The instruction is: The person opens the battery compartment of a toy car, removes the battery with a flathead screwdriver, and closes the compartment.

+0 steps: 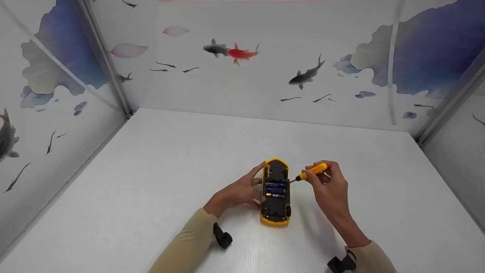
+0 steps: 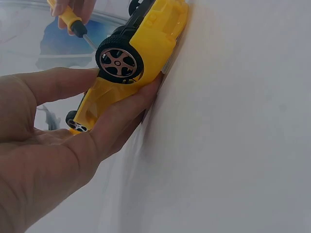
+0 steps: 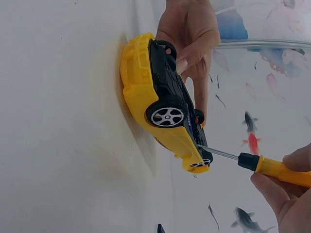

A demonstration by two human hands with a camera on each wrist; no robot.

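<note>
A yellow toy car (image 1: pixel 276 210) lies upside down on the table, its black underside facing up. Several blue batteries (image 1: pixel 276 185) sit in the uncovered compartment at its middle. My left hand (image 1: pixel 239 191) grips the car from the left side, with the thumb at a wheel (image 2: pixel 119 63) in the left wrist view. My right hand (image 1: pixel 332 191) pinches the yellow handle of a screwdriver (image 1: pixel 313 170). The thin metal shaft (image 3: pixel 219 152) points at the car's right edge beside the compartment, and its tip appears to touch there.
The white table (image 1: pixel 163 159) spreads around the car. A back wall (image 1: pixel 265 87) printed with fish and side walls with metal corner posts (image 1: pixel 110 64) enclose it. Black wrist cameras sit on both forearms.
</note>
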